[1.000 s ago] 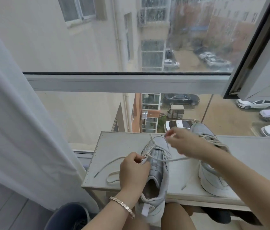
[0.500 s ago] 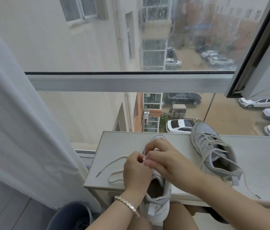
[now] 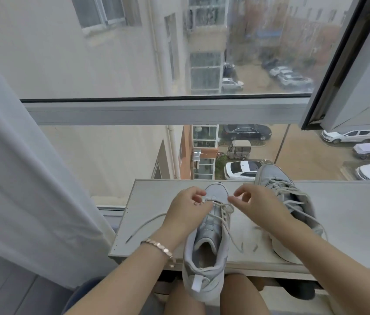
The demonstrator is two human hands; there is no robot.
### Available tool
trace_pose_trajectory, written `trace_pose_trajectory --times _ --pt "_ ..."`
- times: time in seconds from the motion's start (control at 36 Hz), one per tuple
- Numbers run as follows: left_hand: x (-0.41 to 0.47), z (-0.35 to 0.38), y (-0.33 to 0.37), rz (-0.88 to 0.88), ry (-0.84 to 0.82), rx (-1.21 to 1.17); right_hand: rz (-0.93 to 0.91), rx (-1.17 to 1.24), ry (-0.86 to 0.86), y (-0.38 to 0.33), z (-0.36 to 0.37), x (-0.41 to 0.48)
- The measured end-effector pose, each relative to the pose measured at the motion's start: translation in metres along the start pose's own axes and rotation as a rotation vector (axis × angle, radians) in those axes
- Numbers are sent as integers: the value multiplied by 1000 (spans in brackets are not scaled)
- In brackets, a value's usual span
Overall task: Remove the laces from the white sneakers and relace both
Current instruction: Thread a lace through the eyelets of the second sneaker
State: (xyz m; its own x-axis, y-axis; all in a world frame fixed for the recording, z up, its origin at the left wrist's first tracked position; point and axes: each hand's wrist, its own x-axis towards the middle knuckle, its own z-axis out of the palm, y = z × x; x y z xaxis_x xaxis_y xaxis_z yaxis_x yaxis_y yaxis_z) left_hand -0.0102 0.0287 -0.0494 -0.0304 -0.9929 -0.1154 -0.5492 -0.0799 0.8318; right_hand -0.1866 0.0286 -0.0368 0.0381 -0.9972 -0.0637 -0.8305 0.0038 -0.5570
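Your left hand (image 3: 186,208) sits at the toe end of the near sneaker (image 3: 209,242), low in the middle of the frame, fingers curled and pinching the lace (image 3: 147,221) by the front eyelets. From under that hand the lace trails away toward the lower left across the counter (image 3: 350,212). Your right hand (image 3: 259,205) hovers just beside it on the other side of the toe, thumb and forefinger curled close together over the first crossing; I cannot tell whether they actually grip the lace. Only the front eyelets are threaded, and the other loose end runs down the shoe's right side onto the counter.

The near sneaker points away from you, its heel hanging over the counter's front edge above your knees. The second sneaker (image 3: 279,189) lies to the right of centre, laced up, partly hidden behind your right forearm. A bracelet (image 3: 159,246) circles your left wrist, and a white curtain (image 3: 20,178) fills the left side.
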Motion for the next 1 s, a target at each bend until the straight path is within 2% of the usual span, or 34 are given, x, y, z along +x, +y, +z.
trace_pose_trajectory --times 0.06,0.14,0.22,0.28,0.33,0.39,0.44,0.58,0.64,0.69,0.78,0.89,1.0 --pt "7 1 8 38 -41 178 89 -132 -115 1 4 8" --pt "16 3 17 30 -78 403 126 -9 -249 -3 9 13" --pt "21 5 19 35 -101 492 79 110 -213 -4 12 16" --pt "22 6 18 42 -72 386 34 302 -123 -5 12 16" --pt "20 5 17 34 -9 117 9 581 -91 -8 9 16" --pt "17 2 16 -7 20 -157 2 712 -146 -11 9 14" --pt "14 -3 12 -35 28 -285 5 740 -218 -10 12 14" --pt "14 -25 6 -40 -105 -270 27 754 -246 -10 12 16" --pt "15 -33 6 -38 -175 -181 -9 654 -219 -10 12 19" --pt "18 -38 6 11 -172 -51 -63 505 -142 -11 15 21" --pt "20 -37 5 68 -26 94 -118 390 21 -12 21 21" --pt "17 -27 0 92 204 151 -127 246 197 -15 28 17" --pt "12 -17 -7 66 296 116 -170 146 275 -17 30 12"
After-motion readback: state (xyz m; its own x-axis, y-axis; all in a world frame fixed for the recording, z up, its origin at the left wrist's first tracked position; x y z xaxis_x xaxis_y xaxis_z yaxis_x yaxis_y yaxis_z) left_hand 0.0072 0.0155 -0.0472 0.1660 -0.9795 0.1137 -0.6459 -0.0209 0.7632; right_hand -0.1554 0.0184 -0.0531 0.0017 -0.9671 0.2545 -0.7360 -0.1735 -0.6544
